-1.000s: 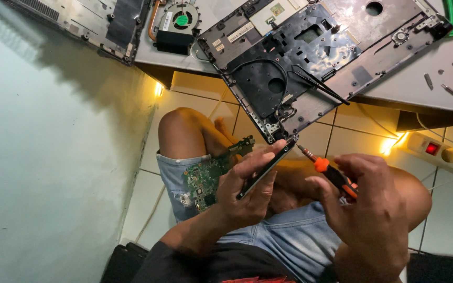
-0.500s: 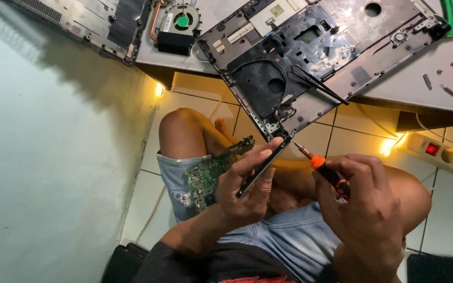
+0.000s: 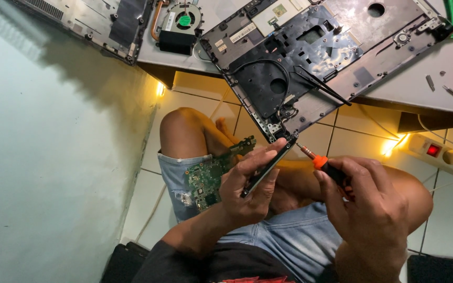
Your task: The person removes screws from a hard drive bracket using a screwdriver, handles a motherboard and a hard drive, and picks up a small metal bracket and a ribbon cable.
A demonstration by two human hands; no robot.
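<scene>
My left hand (image 3: pixel 250 186) grips a thin dark flat part (image 3: pixel 268 165), edge-on and tilted, its upper end near the table edge. My right hand (image 3: pixel 365 202) holds a small screwdriver (image 3: pixel 318 160) with an orange collar and black handle; its tip touches the upper end of the flat part. A green circuit board (image 3: pixel 208 178) rests on my left thigh, just left of my left hand. Above, an opened laptop base (image 3: pixel 315 57) overhangs the table edge.
A cooling fan with a copper pipe (image 3: pixel 179 23) and another laptop shell (image 3: pixel 90 21) lie on the white table (image 3: pixel 420 89). Loose screws (image 3: pixel 441 84) sit at the right. A power strip (image 3: pixel 441 152) with a lit red switch lies on the tiled floor. A pale wall fills the left.
The screwdriver tip has closed in on the upper end of the flat part. Both hands have shifted only slightly.
</scene>
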